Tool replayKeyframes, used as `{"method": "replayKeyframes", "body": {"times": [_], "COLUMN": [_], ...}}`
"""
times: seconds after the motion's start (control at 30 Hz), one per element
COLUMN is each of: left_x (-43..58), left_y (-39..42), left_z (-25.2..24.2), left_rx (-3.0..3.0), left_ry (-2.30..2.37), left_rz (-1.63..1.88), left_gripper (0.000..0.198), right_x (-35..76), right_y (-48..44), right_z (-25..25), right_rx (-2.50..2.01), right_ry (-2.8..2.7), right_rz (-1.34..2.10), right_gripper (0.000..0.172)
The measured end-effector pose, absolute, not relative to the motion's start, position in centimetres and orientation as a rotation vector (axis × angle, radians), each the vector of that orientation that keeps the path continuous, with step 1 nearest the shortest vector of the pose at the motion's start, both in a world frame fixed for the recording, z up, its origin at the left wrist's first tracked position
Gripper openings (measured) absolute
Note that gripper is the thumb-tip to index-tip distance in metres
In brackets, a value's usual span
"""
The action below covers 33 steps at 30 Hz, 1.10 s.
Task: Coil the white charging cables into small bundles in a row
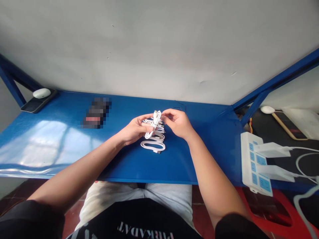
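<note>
Before us stands a blue metal bench (211, 132) against a grey wall (159, 43), with a red tiled floor (201, 205) showing below its front edge. On the right end of the bench lies a white power strip (252, 164) holding two white plug adapters (272, 150), their cords running off to the right. Below it sits a red plastic seat (274, 212). At the far left corner, a dark phone (31, 108) lies under a round white puck (42, 93). Left of centre, a pixelated object (96, 113) is too blurred to name.

A bundle of coiled white charging cables (154, 142) sits near the middle of the bench, between our hands, and we cannot tell whether its lowest loop touches the surface. Our left hand (134, 129) grasps the upper loops from the side. Our right hand (178, 123) pinches the top of the bundle with its fingertips (164, 114), just beside a white connector (156, 114).
</note>
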<state>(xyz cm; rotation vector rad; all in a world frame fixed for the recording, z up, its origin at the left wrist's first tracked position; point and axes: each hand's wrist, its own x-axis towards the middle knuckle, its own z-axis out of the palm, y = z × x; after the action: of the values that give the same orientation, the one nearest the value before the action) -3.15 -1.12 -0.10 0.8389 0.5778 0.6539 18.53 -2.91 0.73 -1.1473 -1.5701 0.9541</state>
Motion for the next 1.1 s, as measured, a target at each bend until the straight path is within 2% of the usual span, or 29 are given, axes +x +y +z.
{"method": "replayKeyframes", "body": {"times": [0.37,0.63,0.77,0.93,1.1], "left_x": [-3.2,-3.8,-3.1,-0.9,-0.1], "left_y": [-1.0,1.6,4.9,8.5,8.9], "left_z": [0.3,2.4,3.3,1.1,-1.5], "left_rx": [0.96,1.367,1.873,2.177,2.315], "left_ry": [0.632,0.922,1.111,1.204,1.097], "left_rz": [0.547,0.835,0.916,0.808,0.671], "left_gripper": [0.03,0.031,0.017,0.008,0.014], "right_x": [21.6,26.1,27.7,27.9,27.9], "right_y": [-1.8,-0.1,0.3,0.7,0.9], "right_z": [0.7,-0.9,-2.3,-3.4,-3.4], "right_rx": [-1.293,-1.666,-1.818,-1.847,-1.856], "right_ry": [-1.497,-1.097,-1.068,-1.094,-1.116], "right_rz": [0.648,0.375,0.311,0.229,0.185], "right_gripper": [0.021,0.014,0.018,0.02,0.02]}}
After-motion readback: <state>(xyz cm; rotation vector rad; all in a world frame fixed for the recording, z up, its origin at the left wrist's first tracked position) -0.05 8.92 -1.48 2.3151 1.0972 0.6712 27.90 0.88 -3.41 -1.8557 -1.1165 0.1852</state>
